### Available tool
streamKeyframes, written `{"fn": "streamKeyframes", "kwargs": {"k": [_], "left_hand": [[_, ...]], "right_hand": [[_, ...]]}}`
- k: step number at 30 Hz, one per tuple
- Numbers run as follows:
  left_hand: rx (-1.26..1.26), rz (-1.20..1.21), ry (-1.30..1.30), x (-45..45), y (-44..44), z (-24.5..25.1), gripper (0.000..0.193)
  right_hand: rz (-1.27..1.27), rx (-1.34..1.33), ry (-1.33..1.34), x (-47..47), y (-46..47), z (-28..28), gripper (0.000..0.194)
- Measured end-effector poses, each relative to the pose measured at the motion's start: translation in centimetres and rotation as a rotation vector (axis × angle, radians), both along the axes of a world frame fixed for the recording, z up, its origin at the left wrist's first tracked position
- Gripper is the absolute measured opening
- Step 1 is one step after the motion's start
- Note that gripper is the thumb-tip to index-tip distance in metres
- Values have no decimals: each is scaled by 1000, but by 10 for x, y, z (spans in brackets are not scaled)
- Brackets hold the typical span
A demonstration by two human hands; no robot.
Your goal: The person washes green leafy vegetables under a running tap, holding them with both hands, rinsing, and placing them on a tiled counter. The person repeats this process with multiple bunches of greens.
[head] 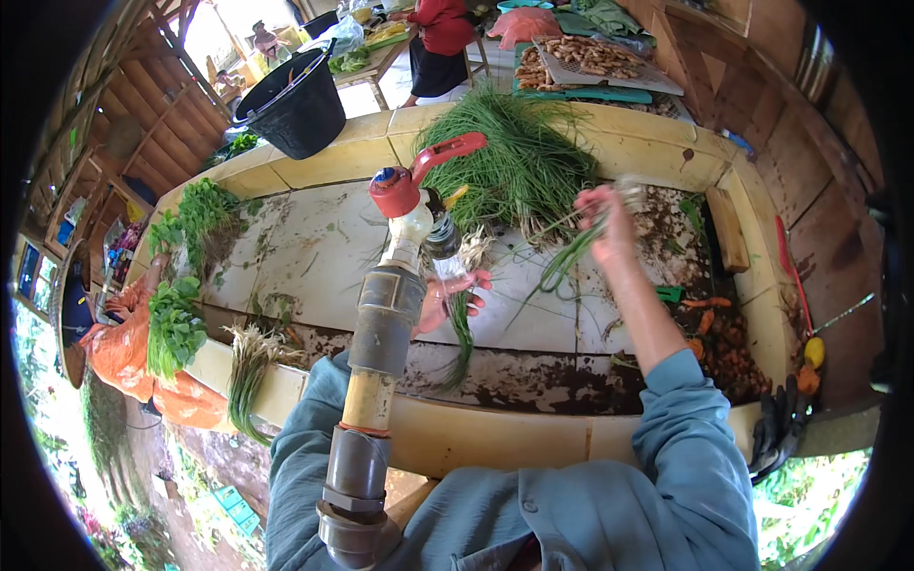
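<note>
Water runs from a tap with a red lever (448,151) onto a small bunch of spring onions (460,332) held in my left hand (432,303). The pipe partly hides that hand. White roots of the bunch point up near the spout, and its green leaves hang below my fingers. To the right, my right hand (607,232) is raised over the tiled basin (532,314), gripping a few spring onion stalks (564,260). Their pale root ends stick out above the fist, slightly blurred. Behind both hands lies a big heap of spring onions (507,160), partly draped over the far rim.
A grey plastic pipe (378,321) rises close before me. On the rim stand a black bucket (293,103) and a tied bundle of spring onions (250,378). Leafy greens (207,221) lie left, beside a person in orange (121,357). Carrot scraps (721,357) and black gloves (775,428) are right.
</note>
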State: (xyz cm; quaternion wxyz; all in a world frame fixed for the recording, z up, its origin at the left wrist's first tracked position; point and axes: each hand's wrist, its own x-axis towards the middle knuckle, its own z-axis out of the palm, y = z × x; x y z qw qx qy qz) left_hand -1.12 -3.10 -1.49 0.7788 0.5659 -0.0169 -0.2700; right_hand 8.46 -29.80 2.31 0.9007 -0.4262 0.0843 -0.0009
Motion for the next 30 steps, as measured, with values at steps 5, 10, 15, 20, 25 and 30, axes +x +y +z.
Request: {"fn": "streamKeyframes", "kwargs": {"k": [5, 10, 15, 20, 25, 30], "left_hand": [[-84, 10, 7, 3, -4, -8, 42], [33, 74, -15, 0, -2, -16, 35], [258, 102, -121, 0, 0, -30, 24], [424, 173, -137, 1, -2, -34, 23], [-18, 11, -79, 1, 8, -21, 22], [-186, 67, -3, 5, 9, -22, 19]], "right_hand": [[104, 12, 95, 7, -34, -5, 7], [557, -165, 210, -38, 49, -26, 14], [607, -337, 216, -76, 96, -33, 35], [571, -434, 157, -77, 100, -37, 31], [587, -95, 152, -71, 93, -38, 27], [557, -135, 170, -68, 81, -38, 8]]}}
